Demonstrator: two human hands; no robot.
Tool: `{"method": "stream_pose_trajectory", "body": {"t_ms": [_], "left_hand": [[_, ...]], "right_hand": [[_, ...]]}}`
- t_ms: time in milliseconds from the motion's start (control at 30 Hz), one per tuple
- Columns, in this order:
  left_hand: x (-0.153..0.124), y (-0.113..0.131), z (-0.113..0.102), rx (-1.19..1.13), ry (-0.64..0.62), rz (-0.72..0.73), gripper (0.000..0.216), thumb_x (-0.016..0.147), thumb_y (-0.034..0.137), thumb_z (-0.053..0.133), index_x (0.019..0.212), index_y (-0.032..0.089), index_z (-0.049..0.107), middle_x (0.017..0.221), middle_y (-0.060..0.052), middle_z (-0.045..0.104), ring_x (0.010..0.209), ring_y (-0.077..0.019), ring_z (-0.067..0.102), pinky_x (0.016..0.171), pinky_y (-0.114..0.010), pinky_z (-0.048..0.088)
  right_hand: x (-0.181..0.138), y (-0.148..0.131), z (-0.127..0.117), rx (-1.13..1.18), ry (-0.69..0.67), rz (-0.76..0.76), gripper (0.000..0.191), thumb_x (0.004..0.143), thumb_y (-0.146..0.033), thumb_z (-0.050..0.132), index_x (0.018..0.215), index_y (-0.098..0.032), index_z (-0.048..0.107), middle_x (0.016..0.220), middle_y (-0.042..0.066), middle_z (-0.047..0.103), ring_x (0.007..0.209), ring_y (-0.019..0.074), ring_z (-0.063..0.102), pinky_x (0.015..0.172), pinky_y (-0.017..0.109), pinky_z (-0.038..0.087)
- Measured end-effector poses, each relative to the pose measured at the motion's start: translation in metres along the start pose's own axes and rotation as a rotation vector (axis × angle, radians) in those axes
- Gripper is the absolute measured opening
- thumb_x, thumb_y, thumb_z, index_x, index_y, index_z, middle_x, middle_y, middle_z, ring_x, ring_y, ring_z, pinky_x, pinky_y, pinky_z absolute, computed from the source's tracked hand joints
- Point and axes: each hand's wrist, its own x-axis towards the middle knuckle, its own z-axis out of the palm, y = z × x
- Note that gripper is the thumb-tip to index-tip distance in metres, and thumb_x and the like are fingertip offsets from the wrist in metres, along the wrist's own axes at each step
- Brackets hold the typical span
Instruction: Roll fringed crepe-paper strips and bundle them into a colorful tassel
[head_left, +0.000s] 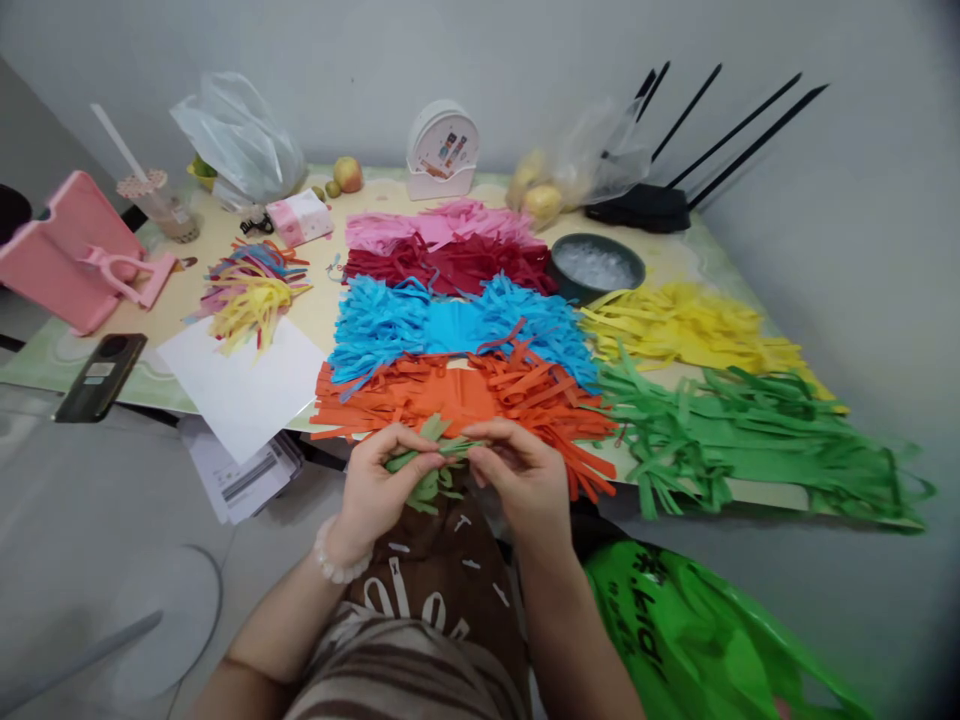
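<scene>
Left hand [386, 485] and right hand [531, 480] both pinch the pale green strips [430, 488] — each grip is nearly closed — near the orange fringe [459, 392] by the worktop [177, 305] edge. Hold softly and keep strips straight, so none tear.

Pale green paper fringe [433, 484] — bunched narrow, loose strips drooping, held aloft

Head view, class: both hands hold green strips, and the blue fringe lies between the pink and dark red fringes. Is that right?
Not quite: the head view shows the blue fringe between the dark red fringe and the orange fringe. The left hand and right hand do hold green strips.
</scene>
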Motion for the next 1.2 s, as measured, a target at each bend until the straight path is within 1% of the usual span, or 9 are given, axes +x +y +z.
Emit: {"method": "stream_pose_trajectory", "body": {"t_ms": [133, 267, 500, 600, 767, 833, 900, 1067, 1200], "left_hand": [[0.003, 0.002, -0.005, -0.018, -0.097, -0.057, 0.021, 0.070, 0.024, 0.080, 0.089, 0.017, 0.074, 0.082, -0.005, 0.079, 0.078, -0.0204, 0.074, 0.071, -0.026, 0.057], [0.004, 0.003, -0.012, 0.020, -0.111, -0.046, 0.010, 0.077, 0.027, 0.075, 0.077, 0.017, 0.075, 0.075, -0.005, 0.078, 0.071, -0.0178, 0.071, 0.070, -0.025, 0.055], [-0.014, -0.002, -0.032, -0.237, -0.103, -0.260, 0.038, 0.070, 0.049, 0.081, 0.067, 0.013, 0.068, 0.055, -0.003, 0.065, 0.053, -0.0118, 0.058, 0.056, -0.023, 0.047], [-0.015, 0.004, -0.100, -0.244, 0.076, -0.338, 0.047, 0.062, 0.056, 0.083, 0.066, 0.014, 0.064, 0.051, 0.000, 0.059, 0.048, -0.0114, 0.052, 0.049, -0.022, 0.042], [0.030, 0.042, -0.250, 0.629, 0.964, 0.159, 0.024, 0.081, 0.041, 0.067, 0.084, 0.017, 0.065, 0.082, -0.006, 0.071, 0.076, -0.0200, 0.064, 0.072, -0.031, 0.050], [0.070, 0.050, -0.268, 0.997, 0.885, 0.284, 0.022, 0.088, 0.036, 0.059, 0.094, 0.017, 0.068, 0.099, -0.011, 0.072, 0.096, -0.0258, 0.063, 0.091, -0.040, 0.046], [0.116, 0.046, -0.254, 1.187, 0.663, 0.318, 0.025, 0.094, 0.031, 0.051, 0.102, 0.016, 0.069, 0.112, -0.014, 0.071, 0.112, -0.0286, 0.058, 0.102, -0.046, 0.039], [0.210, -0.004, -0.191, 1.213, 0.303, 0.282, 0.015, 0.090, 0.025, 0.062, 0.092, 0.020, 0.076, 0.111, -0.006, 0.075, 0.113, -0.0236, 0.057, 0.103, -0.040, 0.038], [0.231, -0.023, -0.204, 1.227, 0.248, 0.215, 0.017, 0.089, 0.026, 0.063, 0.085, 0.015, 0.076, 0.106, -0.011, 0.076, 0.105, -0.0245, 0.060, 0.097, -0.040, 0.042]], "right_hand": [[0.002, -0.009, -0.003, -0.190, -0.036, -0.095, 0.006, 0.082, -0.018, 0.071, 0.077, -0.020, 0.072, 0.068, -0.001, 0.065, 0.056, 0.0101, 0.057, 0.052, 0.019, 0.045], [0.000, -0.015, 0.001, -0.300, -0.095, -0.140, 0.009, 0.086, -0.018, 0.069, 0.077, -0.020, 0.071, 0.068, -0.001, 0.064, 0.057, 0.0113, 0.058, 0.053, 0.019, 0.045], [-0.005, -0.016, 0.030, -0.300, -0.102, -0.251, 0.013, 0.088, -0.017, 0.067, 0.076, -0.021, 0.069, 0.064, -0.002, 0.061, 0.052, 0.0109, 0.056, 0.047, 0.018, 0.044], [-0.011, -0.011, 0.037, -0.260, -0.229, -0.230, 0.010, 0.090, -0.018, 0.063, 0.088, -0.022, 0.073, 0.070, 0.000, 0.065, 0.054, 0.0122, 0.060, 0.050, 0.019, 0.048], [-0.012, 0.018, 0.025, -0.226, -0.174, -0.120, 0.014, 0.093, -0.029, 0.062, 0.097, -0.022, 0.074, 0.072, 0.002, 0.066, 0.047, 0.0125, 0.058, 0.044, 0.020, 0.049], [-0.010, 0.029, 0.022, -0.261, -0.153, -0.105, 0.017, 0.093, -0.033, 0.061, 0.094, -0.022, 0.074, 0.071, 0.002, 0.067, 0.046, 0.0135, 0.058, 0.043, 0.021, 0.048], [-0.008, 0.034, 0.022, -0.321, -0.165, -0.125, 0.020, 0.094, -0.035, 0.061, 0.093, -0.021, 0.075, 0.073, 0.004, 0.068, 0.049, 0.0151, 0.060, 0.044, 0.022, 0.049], [-0.011, 0.028, 0.012, -0.481, -0.158, -0.231, 0.020, 0.096, -0.035, 0.059, 0.092, -0.023, 0.074, 0.080, 0.004, 0.072, 0.059, 0.0173, 0.067, 0.051, 0.023, 0.054], [-0.004, 0.034, -0.023, -0.666, -0.094, -0.356, 0.018, 0.097, -0.033, 0.058, 0.094, -0.023, 0.072, 0.087, 0.005, 0.073, 0.074, 0.0199, 0.071, 0.065, 0.025, 0.058]]}}
